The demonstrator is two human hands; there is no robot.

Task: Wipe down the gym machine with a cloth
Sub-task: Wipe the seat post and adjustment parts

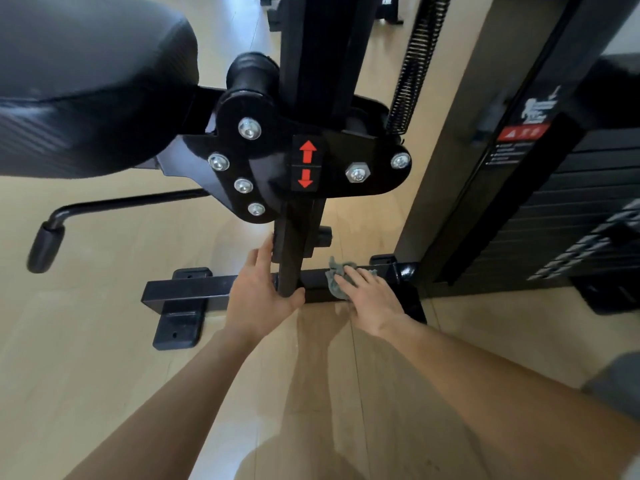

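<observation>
The black gym machine fills the view, with an upright post [292,268] dropping to a low base bar [194,289] on the floor. My left hand [259,292] wraps around the bottom of the post, thumb on its near side. A small grey-green cloth [336,277] lies on the base bar right of the post. My right hand [370,299] presses flat on the cloth, fingers spread over it. A glossy bracket plate [311,168] with silver bolts and red arrows sits higher on the post.
A padded black seat [86,81] juts out at the upper left, with a lever handle [46,247] below it. A coil spring [415,64] runs up the back. The weight stack housing [554,202] stands at the right. Pale wood floor [104,375] surrounds the base.
</observation>
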